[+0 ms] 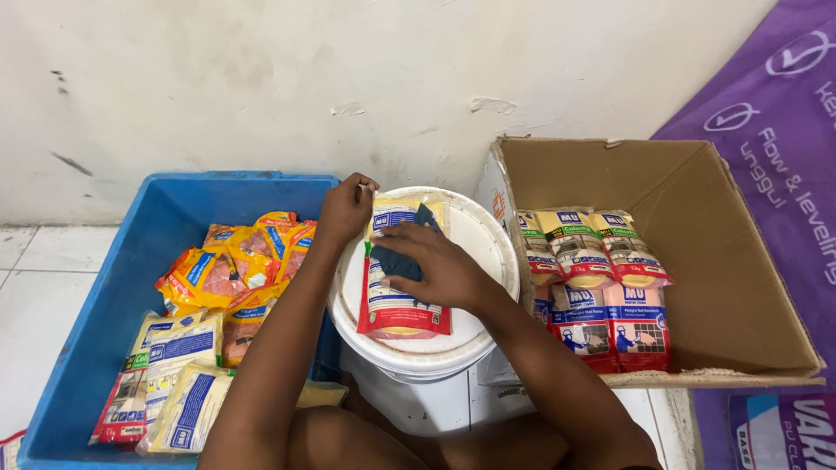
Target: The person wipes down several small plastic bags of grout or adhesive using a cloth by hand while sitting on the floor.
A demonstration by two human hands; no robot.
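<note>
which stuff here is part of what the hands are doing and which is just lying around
In use:
left hand
right hand
dark cloth
red-bottomed pouch
white bucket lid

Lying about:
blue plastic crate
brown cardboard box
purple banner

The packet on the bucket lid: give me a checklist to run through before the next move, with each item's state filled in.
1. Packet lies flat on the white bucket lid, fully supported: ok.
2. Left hand pinches the packet's top edge: ok.
3. Right hand presses the dark cloth against the packet's face: ok.
4. Packet face wiped clean: cannot tell, the hand and cloth cover much of it.
5. Cardboard box on the right has free room beside the packets stacked at its left: ok.
6. Blue crate on the left holds more packets, within the left arm's reach by the look of it: ok.
</note>
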